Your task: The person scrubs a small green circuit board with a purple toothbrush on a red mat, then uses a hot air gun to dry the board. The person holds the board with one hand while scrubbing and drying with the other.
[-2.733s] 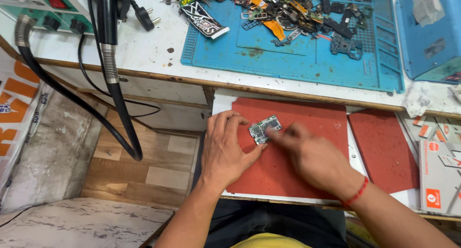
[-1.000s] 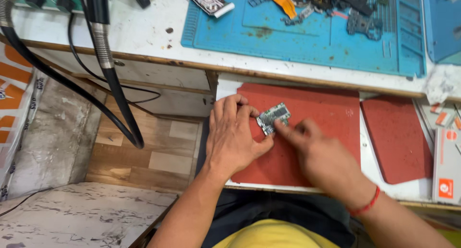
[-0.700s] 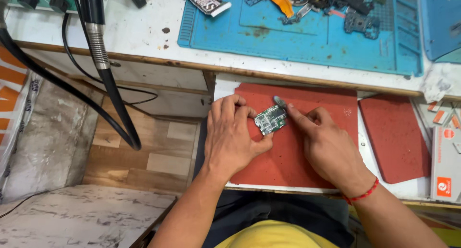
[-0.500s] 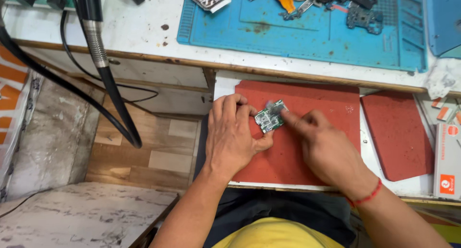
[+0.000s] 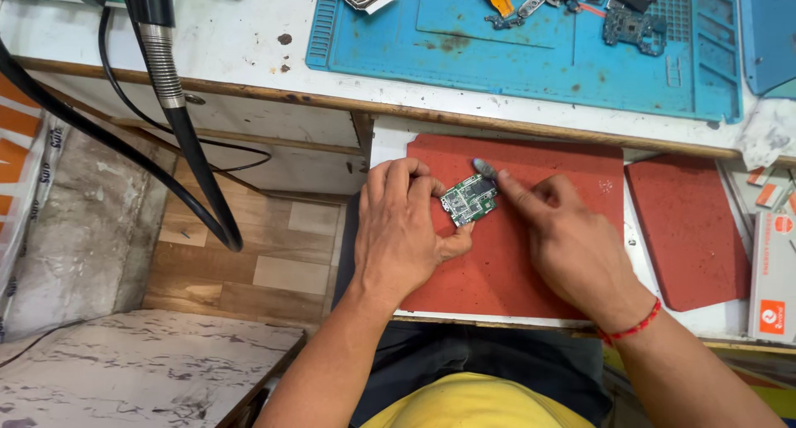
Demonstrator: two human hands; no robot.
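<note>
Small circuit board held flat on a red mat, work on it under way.

The left hand pins the green circuit board between fingertips and thumb on the red mat; the right hand, mostly curled, presses its index fingertip at the board's upper right corner (no tool visible). The board looks bare and not yet refitted, so most work seems left. The blue tray mat above holds loose phone parts.
</note>
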